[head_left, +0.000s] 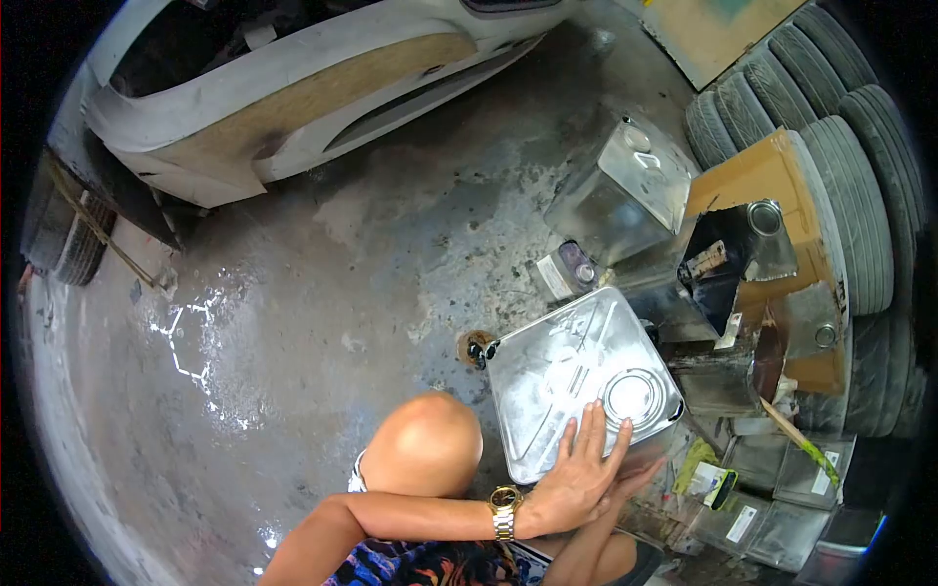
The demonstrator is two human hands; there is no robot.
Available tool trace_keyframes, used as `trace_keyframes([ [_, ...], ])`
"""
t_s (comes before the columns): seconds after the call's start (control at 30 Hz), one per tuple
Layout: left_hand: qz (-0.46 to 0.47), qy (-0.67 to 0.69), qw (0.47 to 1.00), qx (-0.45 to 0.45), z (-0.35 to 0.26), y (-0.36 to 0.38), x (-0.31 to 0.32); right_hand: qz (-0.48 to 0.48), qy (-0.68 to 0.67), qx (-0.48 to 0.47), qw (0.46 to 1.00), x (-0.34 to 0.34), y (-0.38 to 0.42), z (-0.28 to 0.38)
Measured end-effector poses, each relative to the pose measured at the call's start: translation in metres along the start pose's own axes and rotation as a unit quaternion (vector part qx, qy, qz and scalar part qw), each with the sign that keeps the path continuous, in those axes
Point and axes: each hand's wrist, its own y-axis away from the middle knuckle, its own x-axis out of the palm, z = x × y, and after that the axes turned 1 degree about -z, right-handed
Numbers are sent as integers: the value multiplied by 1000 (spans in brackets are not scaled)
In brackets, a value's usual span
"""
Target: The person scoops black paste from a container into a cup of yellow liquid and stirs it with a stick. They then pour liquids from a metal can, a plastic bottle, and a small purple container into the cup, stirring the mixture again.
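A square metal tin (552, 376) stands in front of me, its shiny top tilted toward the camera. Near one corner of that top is a round lid (633, 397). My left hand (576, 479), with a gold watch (504, 500) on its wrist, lies on the top with its fingers stretched out, fingertips at the lid's edge. Crossed below it, my right hand (630, 483) is partly hidden by the left; its visible fingers are extended along the tin's near side. I see nothing held in either hand.
Larger tins (640, 181) and a cut-open tin (708, 278) stand to the right, before cardboard (747, 181) and stacked tyres (850, 195). A small container (567, 272) sits behind the tin. Flat tins (782, 532) lie lower right; a car bumper (293, 107) is upper left.
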Motion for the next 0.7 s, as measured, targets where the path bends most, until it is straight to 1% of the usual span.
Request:
trace_keyframes([
  [0.07,8,-11,1000,-3,-3,0,7,-1,-1,6,1000,-3,7,-2],
  [0.17,-15,-37,999,7,-4,-1,15,2,-2,13,1000,-4,13,-5],
  [0.23,9,-35,999,4,-8,-3,14,0,-6,16,1000,-5,15,-5],
  [0.33,21,-51,998,6,-11,-5,16,1,-12,22,1000,-7,20,-6],
  [0.57,11,-76,997,14,-8,-7,34,10,-16,25,1000,-8,26,-5],
  [0.7,16,-135,991,5,-7,-10,43,20,-24,31,999,-7,32,-2],
])
